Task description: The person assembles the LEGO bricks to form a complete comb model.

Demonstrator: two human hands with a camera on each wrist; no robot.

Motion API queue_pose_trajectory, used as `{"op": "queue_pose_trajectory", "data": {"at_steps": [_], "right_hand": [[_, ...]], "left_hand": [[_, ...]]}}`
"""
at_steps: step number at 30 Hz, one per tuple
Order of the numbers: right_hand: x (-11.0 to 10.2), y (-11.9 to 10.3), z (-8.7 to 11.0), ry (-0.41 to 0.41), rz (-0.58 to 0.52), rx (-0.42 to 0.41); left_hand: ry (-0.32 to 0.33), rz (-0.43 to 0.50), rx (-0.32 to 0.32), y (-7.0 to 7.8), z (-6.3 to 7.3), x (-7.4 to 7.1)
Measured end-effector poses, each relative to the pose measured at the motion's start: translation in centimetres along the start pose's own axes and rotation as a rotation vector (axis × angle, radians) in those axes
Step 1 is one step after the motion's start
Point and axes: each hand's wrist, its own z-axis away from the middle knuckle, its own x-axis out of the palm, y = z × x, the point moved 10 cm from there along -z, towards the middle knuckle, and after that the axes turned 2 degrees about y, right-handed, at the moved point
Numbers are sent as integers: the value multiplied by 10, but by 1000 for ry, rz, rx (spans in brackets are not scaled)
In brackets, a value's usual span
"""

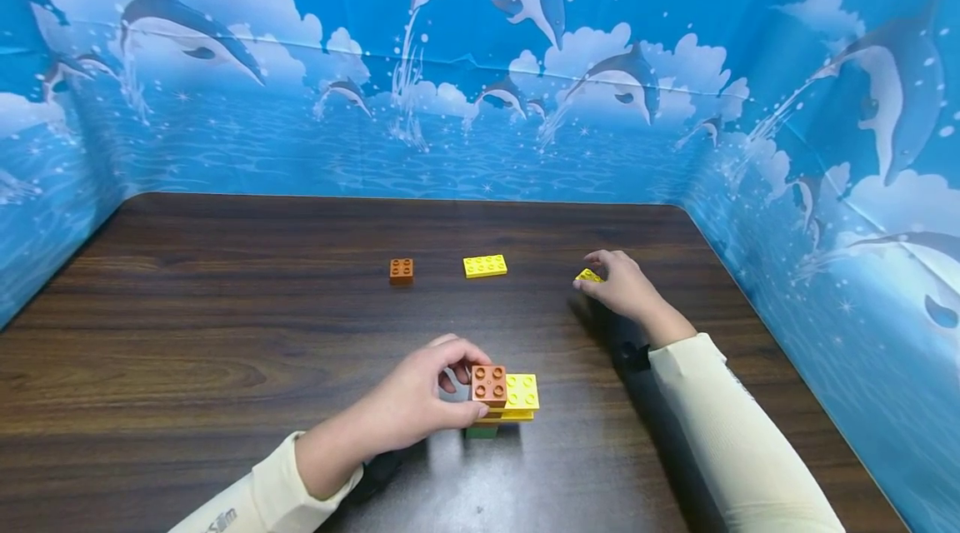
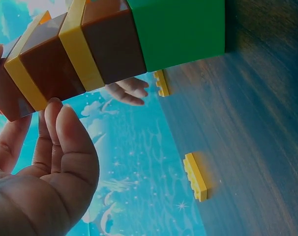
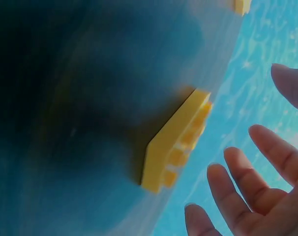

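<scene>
My left hand (image 1: 405, 400) grips the upper part of a toy brick tower (image 1: 489, 384), thumb in front and fingers curled behind. The tower has a green brick (image 2: 183, 32) at its base, then brown bricks alternating with yellow plates that jut to the right; a brown brick (image 1: 489, 376) tops it. Farther off to the right, my right hand (image 1: 630, 287) hovers at a studded yellow plate (image 3: 173, 142) on the table. Its fingers (image 3: 232, 182) are spread apart, and a gap shows between them and the plate in the right wrist view.
Another yellow plate (image 1: 485, 266) lies toward the back middle of the dark wooden table (image 1: 225, 333). Left of it sits a loose brown brick (image 1: 401, 271). A blue dolphin-print curtain (image 1: 300, 117) borders the table's back and sides.
</scene>
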Motion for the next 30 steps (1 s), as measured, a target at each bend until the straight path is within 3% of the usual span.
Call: {"op": "queue_pose_trajectory", "data": {"at_steps": [5,14,30], "right_hand": [[-2,16,-4,-5,29,42],[6,37,-8,-88,62,157],[13,39,-11,-111,46,142]], "left_hand": [[-6,6,0,-1,0,1],[-14,-7,-10,-3,1,1],[-26,22,-7,-5,1,1]]}}
